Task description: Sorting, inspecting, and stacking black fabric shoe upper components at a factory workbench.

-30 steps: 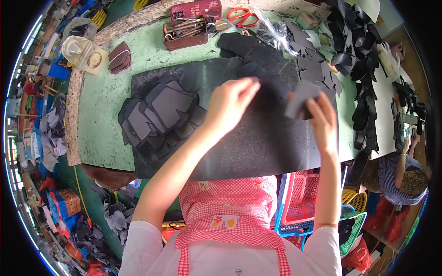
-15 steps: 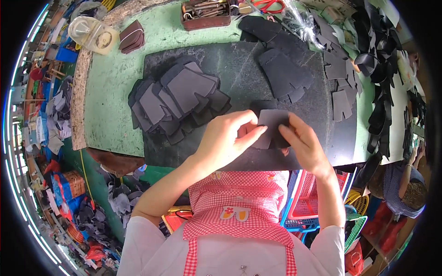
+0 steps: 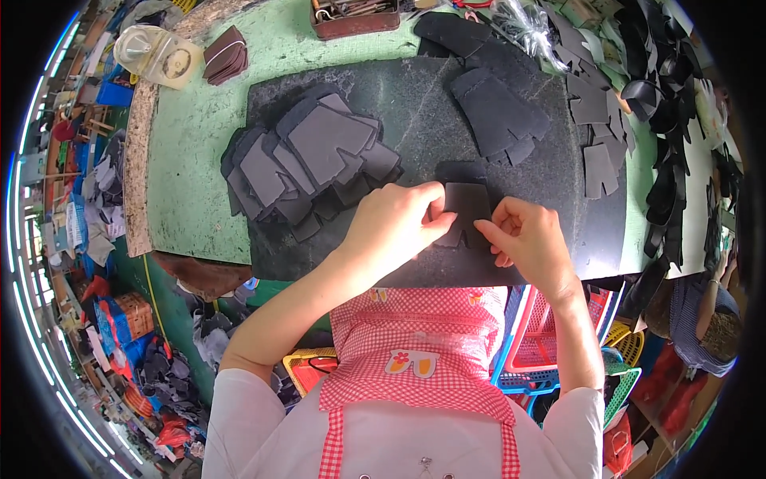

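A small dark grey cut piece [image 3: 465, 206] with a notch in its lower edge is between my hands, over the black mat's near part. My left hand [image 3: 396, 223] pinches its left edge between thumb and bent fingers. From the other side, my right hand [image 3: 527, 243] has its thumb tip on the piece's right edge, its fingers curled; their tips are partly hidden. Just beyond lies another dark piece [image 3: 460, 170], partly covered. A loose pile of similar notched grey pieces [image 3: 323, 148] lies left of my hands, and a black stack [image 3: 495, 112] lies beyond them, to the right.
The black mat [image 3: 399, 96] rests on a green table [image 3: 191, 176]. At the back are a box of tools [image 3: 355, 20], a clear plastic container [image 3: 159, 57] and banded brown pieces [image 3: 227, 56]. More grey pieces [image 3: 598, 168] and black strips [image 3: 666, 184] line the right. Plastic baskets [image 3: 546, 335] stand below the edge.
The held piece has turned more upright, with its notch toward me. My right hand has slid down and right, from its upper right corner to its lower right edge.
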A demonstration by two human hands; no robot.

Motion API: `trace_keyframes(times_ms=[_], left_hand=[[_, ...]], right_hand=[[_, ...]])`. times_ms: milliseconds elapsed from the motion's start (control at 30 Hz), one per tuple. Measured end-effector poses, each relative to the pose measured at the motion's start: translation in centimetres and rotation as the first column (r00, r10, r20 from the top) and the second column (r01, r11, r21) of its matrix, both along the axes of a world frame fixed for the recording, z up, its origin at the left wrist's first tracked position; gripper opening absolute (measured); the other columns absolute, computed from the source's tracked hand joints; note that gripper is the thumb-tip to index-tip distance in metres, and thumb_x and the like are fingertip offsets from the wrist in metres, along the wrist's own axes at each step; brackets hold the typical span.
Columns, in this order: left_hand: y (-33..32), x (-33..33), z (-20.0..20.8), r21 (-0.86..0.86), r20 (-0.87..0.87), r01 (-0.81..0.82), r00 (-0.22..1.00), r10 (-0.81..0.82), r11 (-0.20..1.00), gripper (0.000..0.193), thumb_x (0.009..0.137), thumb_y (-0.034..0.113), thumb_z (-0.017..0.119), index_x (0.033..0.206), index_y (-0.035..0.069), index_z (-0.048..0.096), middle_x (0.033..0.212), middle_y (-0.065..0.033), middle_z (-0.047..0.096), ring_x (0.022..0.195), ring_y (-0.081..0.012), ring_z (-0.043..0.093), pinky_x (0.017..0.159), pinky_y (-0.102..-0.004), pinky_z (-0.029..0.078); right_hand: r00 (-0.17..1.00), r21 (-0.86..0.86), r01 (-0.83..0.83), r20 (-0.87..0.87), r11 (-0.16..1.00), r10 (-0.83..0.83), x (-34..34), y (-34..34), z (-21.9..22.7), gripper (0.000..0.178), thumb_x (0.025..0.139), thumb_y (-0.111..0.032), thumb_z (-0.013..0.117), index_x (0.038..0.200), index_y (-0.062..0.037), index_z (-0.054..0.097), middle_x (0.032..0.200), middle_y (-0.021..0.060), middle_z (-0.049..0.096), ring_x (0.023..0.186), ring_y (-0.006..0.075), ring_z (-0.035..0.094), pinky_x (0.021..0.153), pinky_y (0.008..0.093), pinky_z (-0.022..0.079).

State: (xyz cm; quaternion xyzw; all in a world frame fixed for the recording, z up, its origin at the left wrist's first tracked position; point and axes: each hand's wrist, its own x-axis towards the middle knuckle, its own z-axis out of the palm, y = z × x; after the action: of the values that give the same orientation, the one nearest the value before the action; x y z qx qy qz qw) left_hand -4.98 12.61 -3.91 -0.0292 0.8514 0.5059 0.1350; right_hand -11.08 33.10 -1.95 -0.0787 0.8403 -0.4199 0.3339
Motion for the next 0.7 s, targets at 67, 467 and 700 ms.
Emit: trace_keyframes(times_ms=[67, 467, 700], left_hand=[[0.8, -0.7, 1.4, -0.559, -0.083, 0.098, 0.981, -0.174, 0.823, 0.022, 0.086, 0.023, 0.075, 0.089, 0.007, 0.061, 0.078, -0.0051, 0.071, 0.062, -0.0171, 0.068, 0.054, -0.0336, 0.051], [3.0, 5.2, -2.2, -0.526, -0.402, 0.330, 0.716, -0.571, 0.784, 0.066, 0.080, 0.025, 0.070, 0.143, 0.013, 0.052, 0.152, -0.0133, 0.044, 0.144, -0.0297, 0.038, 0.120, -0.0522, 0.025], [-1.7, 2.2, 3.5, -0.691, -0.467, -0.310, 0.881, -0.076, 0.653, 0.061, 0.084, 0.029, 0.073, 0.139, 0.010, 0.055, 0.152, -0.0203, 0.039, 0.147, -0.0379, 0.028, 0.114, -0.0614, 0.020]], right_hand=[[0.999, 0.038, -0.009, -0.045, 0.999, 0.011, 0.2, 0.3, -0.3, 0.023, 0.089, -0.017, 0.074, 0.081, 0.0000, 0.062, 0.063, 0.0070, 0.064, 0.055, 0.0116, 0.065, 0.049, 0.0268, 0.051], [0.587, 0.090, 0.427, -0.784, 0.900, -0.200, -7.6, 10.4, -0.9, 0.022, 0.084, -0.015, 0.075, 0.090, -0.0009, 0.059, 0.081, 0.0069, 0.061, 0.070, 0.0174, 0.055, 0.069, 0.0340, 0.047], [0.634, 0.244, 0.338, -0.773, 0.909, -0.028, -8.2, 12.4, -2.4, 0.024, 0.085, -0.014, 0.073, 0.096, -0.0003, 0.056, 0.080, 0.0064, 0.057, 0.073, 0.0196, 0.056, 0.070, 0.0352, 0.046]])
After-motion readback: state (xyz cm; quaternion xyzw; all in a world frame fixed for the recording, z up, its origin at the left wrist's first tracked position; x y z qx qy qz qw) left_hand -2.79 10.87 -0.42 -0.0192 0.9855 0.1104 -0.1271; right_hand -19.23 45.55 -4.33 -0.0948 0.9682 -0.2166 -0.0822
